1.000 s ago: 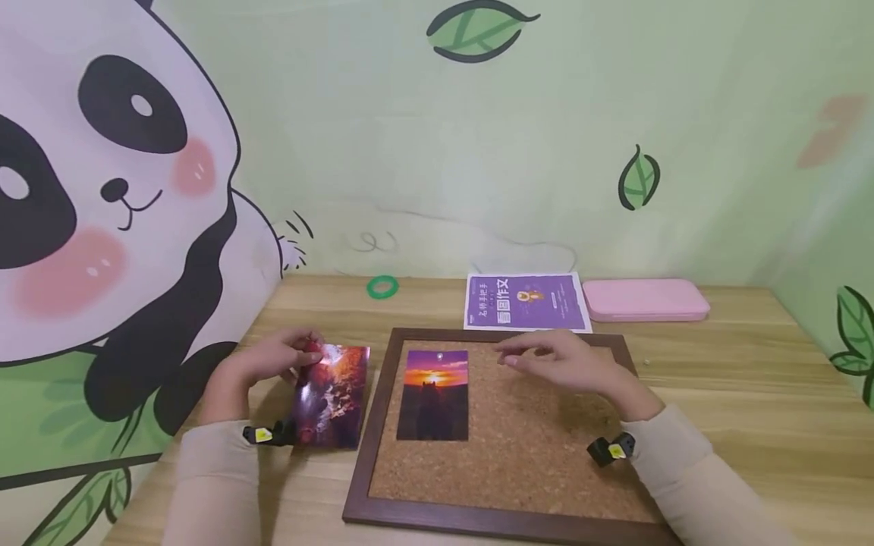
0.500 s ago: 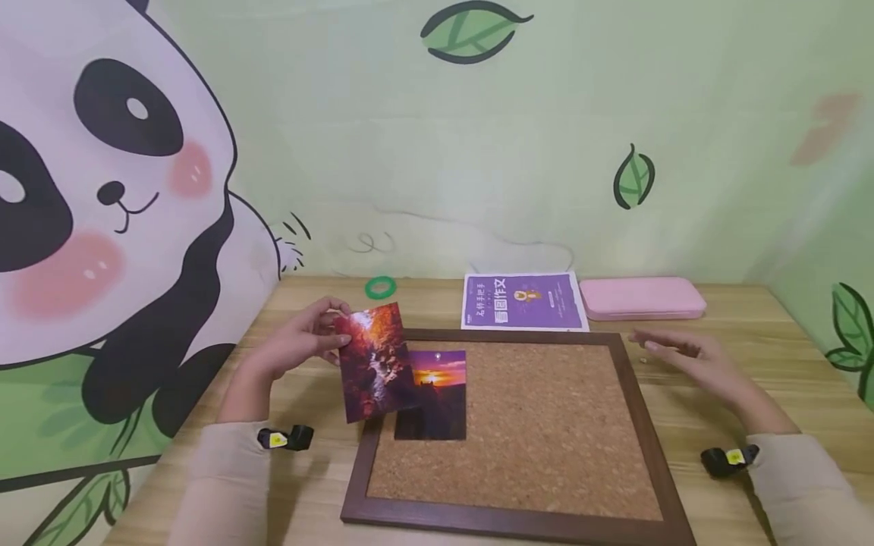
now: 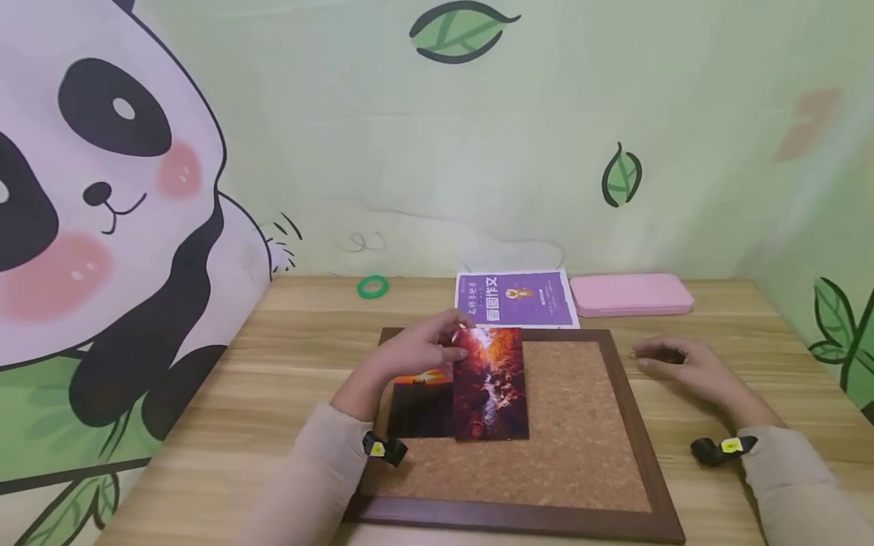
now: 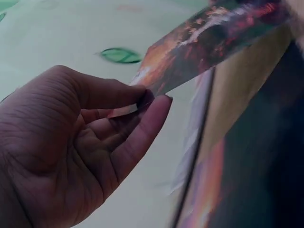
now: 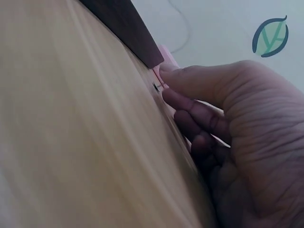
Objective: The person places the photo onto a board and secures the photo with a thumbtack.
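Observation:
My left hand [image 3: 418, 350] pinches a glossy photo print [image 3: 492, 390] of a red-orange stream scene by its upper left edge. The print is held over the brown-framed cork board [image 3: 580, 425]. Behind it, partly covered by the hand and print, a sunset photo [image 3: 419, 409] lies on the board's left half. In the left wrist view, thumb and fingers [image 4: 154, 116] grip the print's corner. To the right of the board, my right hand [image 3: 686, 371] is low at the table, its thumb and forefinger pinching a small push pin [image 5: 157, 87] beside the frame.
A purple booklet [image 3: 546, 303] lies behind the board, next to a pink case [image 3: 631, 294]. A green ring [image 3: 372, 287] sits at the back left of the wooden table [image 3: 300, 364]. The painted wall [image 3: 328, 152] rises behind.
My left hand has lifted the stream print from the table and carried it right over the board. My right hand has gone from above the board to its right side, onto the push pin.

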A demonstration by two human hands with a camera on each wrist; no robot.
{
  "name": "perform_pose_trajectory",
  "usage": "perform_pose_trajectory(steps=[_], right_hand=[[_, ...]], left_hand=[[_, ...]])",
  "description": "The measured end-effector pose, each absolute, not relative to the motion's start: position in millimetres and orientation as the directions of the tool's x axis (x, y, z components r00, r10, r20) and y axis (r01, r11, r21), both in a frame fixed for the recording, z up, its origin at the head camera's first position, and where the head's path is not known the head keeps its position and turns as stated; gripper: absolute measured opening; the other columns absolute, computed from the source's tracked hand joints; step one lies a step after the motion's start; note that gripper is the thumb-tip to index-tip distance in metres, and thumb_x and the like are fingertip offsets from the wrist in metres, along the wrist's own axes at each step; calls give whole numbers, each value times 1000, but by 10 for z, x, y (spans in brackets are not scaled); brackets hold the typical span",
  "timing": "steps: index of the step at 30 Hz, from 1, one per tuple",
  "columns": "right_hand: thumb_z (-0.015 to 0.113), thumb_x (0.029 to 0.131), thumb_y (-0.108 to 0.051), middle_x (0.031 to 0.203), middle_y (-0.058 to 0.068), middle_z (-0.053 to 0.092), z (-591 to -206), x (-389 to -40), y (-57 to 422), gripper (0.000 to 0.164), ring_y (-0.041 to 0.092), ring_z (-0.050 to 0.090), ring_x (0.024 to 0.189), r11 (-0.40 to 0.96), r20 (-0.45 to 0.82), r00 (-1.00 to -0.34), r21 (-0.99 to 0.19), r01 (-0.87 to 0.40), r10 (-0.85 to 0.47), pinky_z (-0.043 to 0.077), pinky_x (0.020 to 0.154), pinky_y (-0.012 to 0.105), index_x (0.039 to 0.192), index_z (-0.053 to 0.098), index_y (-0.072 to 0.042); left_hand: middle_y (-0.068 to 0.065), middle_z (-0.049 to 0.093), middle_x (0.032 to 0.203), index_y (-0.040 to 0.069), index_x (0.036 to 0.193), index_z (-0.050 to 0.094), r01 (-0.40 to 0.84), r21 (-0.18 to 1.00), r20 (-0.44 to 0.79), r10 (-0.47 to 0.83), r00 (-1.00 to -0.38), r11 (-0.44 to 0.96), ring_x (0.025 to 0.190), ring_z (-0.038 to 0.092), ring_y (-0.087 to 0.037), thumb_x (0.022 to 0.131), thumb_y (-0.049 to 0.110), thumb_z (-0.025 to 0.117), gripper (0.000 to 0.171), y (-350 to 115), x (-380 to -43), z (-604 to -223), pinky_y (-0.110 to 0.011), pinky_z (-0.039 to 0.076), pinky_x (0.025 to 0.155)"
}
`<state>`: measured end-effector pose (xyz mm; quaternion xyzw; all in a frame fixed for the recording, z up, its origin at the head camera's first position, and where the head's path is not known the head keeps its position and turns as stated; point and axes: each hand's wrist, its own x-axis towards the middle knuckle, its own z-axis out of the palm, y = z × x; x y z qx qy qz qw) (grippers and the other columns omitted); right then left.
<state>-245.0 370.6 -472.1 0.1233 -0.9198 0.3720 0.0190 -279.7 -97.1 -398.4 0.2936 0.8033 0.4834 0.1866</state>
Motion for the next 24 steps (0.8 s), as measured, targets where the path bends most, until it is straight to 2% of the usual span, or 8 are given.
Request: perform_pose_trajectory(steps=[3, 5, 8, 10, 12, 15, 19, 24], right_hand=[[69, 97, -36, 116, 6, 71, -4758, -2480, 3649, 37, 3, 59, 103, 687, 142, -966, -680, -255, -218, 43, 86, 19, 124, 69, -12], [69, 97, -35, 114, 6, 71, -4777, -2495, 3631, 37, 4, 60, 101, 685, 157, -963, -679, -266, -218, 43, 86, 18, 124, 69, -11], [68, 97, -35, 112, 5, 71, -4776, -2492, 3642, 37, 3, 60, 100, 686, 169, -963, -677, -268, -211, 43, 85, 17, 124, 69, -10], [68, 97, -35, 112, 4, 71, -4766, -2481, 3658, 36, 1, 59, 99, 696, 171, -965, -668, -263, -200, 44, 85, 17, 124, 69, -11], [67, 98, -35, 111, 4, 71, -4754, -2468, 3660, 34, 1, 59, 99, 710, 174, -965, -654, -261, -194, 44, 85, 17, 123, 70, -11], [67, 98, -34, 109, 4, 71, -4736, -2464, 3647, 31, 4, 59, 99, 733, 191, -964, -627, -265, -185, 44, 85, 19, 119, 71, -12], [66, 98, -35, 109, 5, 72, -4722, -2481, 3603, 27, 14, 60, 103, 742, 200, -964, -617, -262, -175, 44, 86, 23, 112, 74, -13], [66, 99, -35, 109, 6, 72, -4736, -2504, 3584, 25, 21, 60, 105, 745, 183, -968, -619, -249, -171, 45, 86, 28, 109, 75, -14]], left_hand=[[-16, 62, 112, 6, 133, 50, 350, 839, -5, 649, -761, 417, 71, 66, -24, 98, 2, 61, 37, -797, -2831, -4125, -41, 58, 66], [-13, 64, 112, 7, 130, 53, 435, 769, 47, 637, -769, 468, 79, 66, -20, 97, 5, 64, 34, -739, -2864, -4247, -37, 57, 70], [-7, 67, 112, 11, 124, 58, 525, 661, 125, 611, -782, 536, 97, 66, -17, 95, 10, 68, 30, -700, -2908, -4403, -36, 54, 84], [-5, 69, 112, 13, 122, 60, 559, 619, 168, 602, -781, 552, 106, 64, -17, 95, 13, 70, 29, -691, -2927, -4464, -37, 50, 92], [-4, 69, 111, 13, 122, 60, 569, 612, 176, 607, -775, 549, 108, 64, -19, 95, 16, 70, 29, -690, -2937, -4494, -40, 50, 95], [-2, 69, 101, 14, 124, 60, 586, 586, 171, 621, -765, 560, 95, 64, -18, 95, 19, 71, 31, -694, -2951, -4512, -38, 50, 87], [3, 62, 84, 15, 125, 61, 586, 561, 158, 619, -769, 585, 76, 57, -14, 95, 20, 71, 32, -715, -2954, -4511, -34, 47, 75], [5, 60, 81, 15, 126, 61, 570, 562, 132, 616, -777, 599, 72, 55, -12, 96, 22, 71, 33, -731, -2938, -4511, -33, 46, 71]])
